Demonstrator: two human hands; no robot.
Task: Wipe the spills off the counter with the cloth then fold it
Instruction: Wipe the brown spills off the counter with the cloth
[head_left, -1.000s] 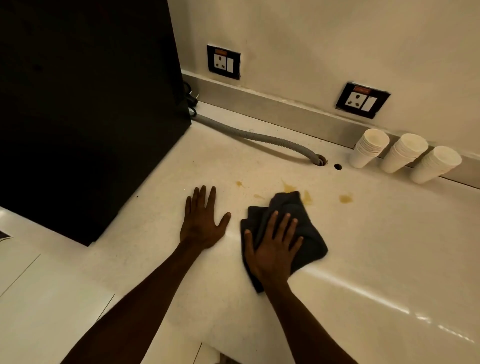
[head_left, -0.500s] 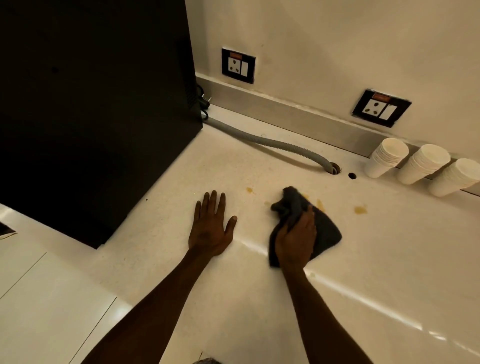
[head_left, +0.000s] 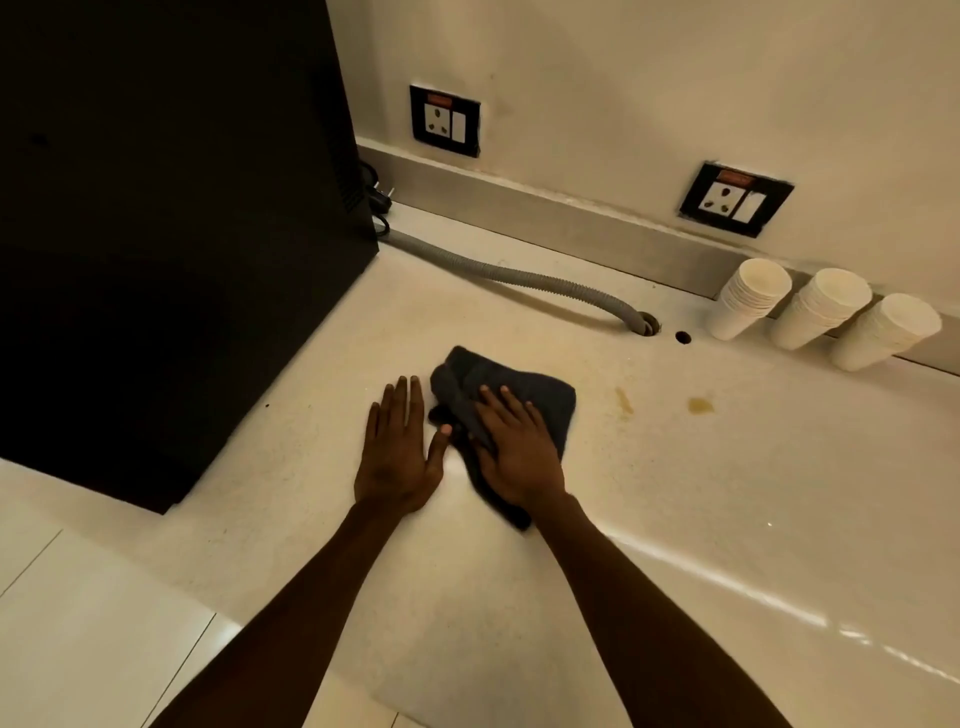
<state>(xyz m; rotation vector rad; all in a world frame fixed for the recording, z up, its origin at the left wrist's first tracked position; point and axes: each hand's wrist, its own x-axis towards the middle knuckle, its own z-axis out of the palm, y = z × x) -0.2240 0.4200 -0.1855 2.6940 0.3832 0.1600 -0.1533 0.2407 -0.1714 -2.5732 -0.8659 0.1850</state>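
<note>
A dark grey cloth (head_left: 524, 389) lies bunched on the cream counter (head_left: 675, 493). My right hand (head_left: 511, 447) presses flat on it, fingers spread over the fabric. My left hand (head_left: 397, 447) rests flat and open on the bare counter just left of the cloth, its thumb touching the cloth's edge. Two yellow-brown spills show to the right of the cloth: a thin streak (head_left: 624, 400) and a blot (head_left: 701, 405).
A big black appliance (head_left: 171, 234) fills the left side. A grey ribbed hose (head_left: 519, 278) runs from it to a hole in the counter (head_left: 647, 326). Three stacks of paper cups (head_left: 821, 309) lie at the back right below two wall sockets (head_left: 735, 200).
My right hand has slid the cloth leftward until it meets my left hand, and its fingers have flattened. The small spots left of the cloth are now covered or gone.
</note>
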